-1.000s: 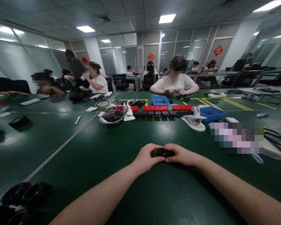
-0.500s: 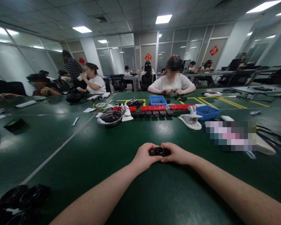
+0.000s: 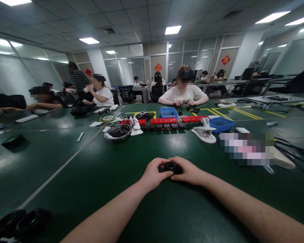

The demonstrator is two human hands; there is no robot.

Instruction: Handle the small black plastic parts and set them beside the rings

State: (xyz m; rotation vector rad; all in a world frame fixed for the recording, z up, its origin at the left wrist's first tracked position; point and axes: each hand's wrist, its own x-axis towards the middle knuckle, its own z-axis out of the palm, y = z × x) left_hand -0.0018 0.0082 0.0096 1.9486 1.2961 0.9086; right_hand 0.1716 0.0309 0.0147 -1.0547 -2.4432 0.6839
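Note:
Between my two hands is a small black object with a round, ring-like opening (image 3: 170,165) in its middle and a reddish spot towards its left end. My left hand (image 3: 155,171) grips the left side, fingers over the far edge and thumb along the near edge. On the opposite side, my right hand (image 3: 186,171) holds it the same way, and the fingertips of both hands nearly meet. The object is low over the green tabletop (image 3: 111,172); whether it rests there I cannot tell. My fingers cover both its ends.
Ahead lie a metal bowl (image 3: 118,136) of black parts, red socket strips (image 3: 164,120), a white clamp stand (image 3: 204,133) and a blue tray (image 3: 221,125). Black rings (image 3: 32,221) sit at lower left, a wrench (image 3: 80,136) farther up. Across the table a person (image 3: 184,91) handles something small.
My view has tilted up slightly, so the table things appear a little lower and further left. Both hands keep their hold on the black object, with little finger movement.

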